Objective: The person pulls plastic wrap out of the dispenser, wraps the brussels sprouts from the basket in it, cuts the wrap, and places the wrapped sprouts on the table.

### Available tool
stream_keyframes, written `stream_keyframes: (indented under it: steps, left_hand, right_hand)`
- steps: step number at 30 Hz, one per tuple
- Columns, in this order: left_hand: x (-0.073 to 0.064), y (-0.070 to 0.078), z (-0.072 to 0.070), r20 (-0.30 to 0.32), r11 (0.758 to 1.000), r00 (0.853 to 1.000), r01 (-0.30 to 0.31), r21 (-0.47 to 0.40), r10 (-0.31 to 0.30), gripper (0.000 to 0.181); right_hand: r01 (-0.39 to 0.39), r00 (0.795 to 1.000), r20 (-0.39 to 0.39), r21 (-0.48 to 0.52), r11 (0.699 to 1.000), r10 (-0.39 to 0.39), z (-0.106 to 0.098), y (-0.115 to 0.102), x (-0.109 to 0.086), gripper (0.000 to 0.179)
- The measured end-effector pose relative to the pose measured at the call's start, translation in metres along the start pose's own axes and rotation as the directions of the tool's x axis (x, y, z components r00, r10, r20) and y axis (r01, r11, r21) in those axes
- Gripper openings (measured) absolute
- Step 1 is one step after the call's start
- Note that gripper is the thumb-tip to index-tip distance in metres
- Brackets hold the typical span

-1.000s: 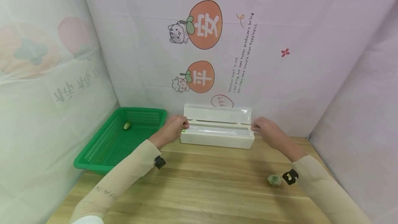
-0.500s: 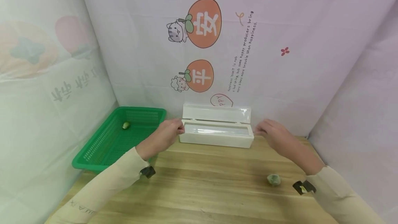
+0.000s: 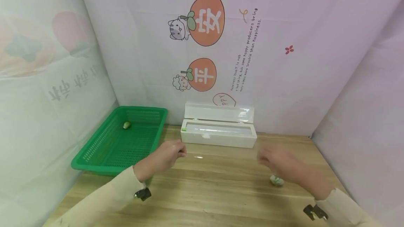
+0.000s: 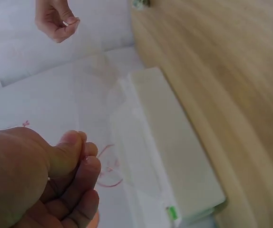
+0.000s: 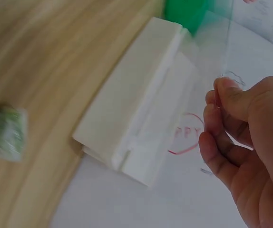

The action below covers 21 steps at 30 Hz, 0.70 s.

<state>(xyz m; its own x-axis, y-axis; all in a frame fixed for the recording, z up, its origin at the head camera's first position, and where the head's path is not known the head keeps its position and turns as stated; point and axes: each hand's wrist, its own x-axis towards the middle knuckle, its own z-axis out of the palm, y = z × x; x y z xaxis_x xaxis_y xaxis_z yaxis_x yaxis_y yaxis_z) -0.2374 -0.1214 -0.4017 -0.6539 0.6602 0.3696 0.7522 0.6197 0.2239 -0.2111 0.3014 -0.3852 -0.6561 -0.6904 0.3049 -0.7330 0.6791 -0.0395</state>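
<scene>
A white cling film dispenser [image 3: 221, 140] stands at the back of the table with its clear lid raised. Between my hands stretches a see-through sheet of cling film [image 5: 215, 54], faint in both wrist views. My left hand [image 3: 165, 154] pinches one corner between thumb and forefinger, in front of the dispenser's left end. At the other side my right hand [image 3: 279, 160], blurred in the head view, pinches the opposite corner. Just below the right hand lies a small green vegetable wrapped in clear film [image 5: 7, 133]. Whether the sheet is still joined to the roll, I cannot tell.
At the left sits a green plastic basket [image 3: 75, 164] with one small green sprout-like vegetable [image 3: 126, 125] inside. White printed cloth [image 3: 268, 90] hangs behind and at both sides. The wooden table [image 3: 214, 192] extends in front of the dispenser.
Both hands have moved back toward me from the dispenser's ends, drawing the cling film over the table. The dispenser, basket and wrapped vegetable have stayed in place.
</scene>
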Motion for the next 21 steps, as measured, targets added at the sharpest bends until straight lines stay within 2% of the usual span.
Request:
stream_keyframes:
  steps: [3, 6, 11, 14, 16, 21]
  left_hand:
    - [-0.008, -0.001, 0.017, 0.034, 1.000, 0.999, -0.012, -0.001, 0.012, 0.011]
    - [-0.015, -0.003, 0.034, 0.076, 1.000, 0.997, -0.009, -0.022, 0.010, 0.011]
    - [-0.026, -0.009, 0.060, 0.119, 0.995, 0.993, -0.012, -0.096, 0.023, 0.008]
    - [-0.031, -0.014, 0.075, 0.119, 0.994, 0.992, -0.031, -0.107, 0.043, 0.009]
    - [-0.033, -0.017, 0.083, 0.108, 0.993, 0.993, -0.027, -0.118, 0.040, 0.009]
    - [-0.032, -0.023, 0.098, 0.105, 0.985, 0.993, 0.076, -0.152, -0.060, 0.005]
  right_hand:
    - [0.087, 0.996, -0.023, 0.038, 0.995, -0.086, 0.022, 0.001, -0.008, 0.013]
    - [0.116, 0.993, -0.021, 0.052, 0.992, -0.115, 0.040, 0.002, -0.016, 0.017]
    - [0.149, 0.988, -0.050, -0.009, 0.989, -0.149, 0.072, 0.001, -0.023, 0.023]
    - [0.115, 0.992, -0.058, -0.024, 0.993, -0.116, 0.086, -0.001, -0.023, 0.022]
    - [0.063, 0.997, -0.046, -0.022, 0.998, -0.064, 0.093, -0.003, -0.023, 0.020]
    - [-0.056, 0.998, 0.023, -0.029, 0.998, 0.057, 0.109, -0.003, -0.023, 0.022]
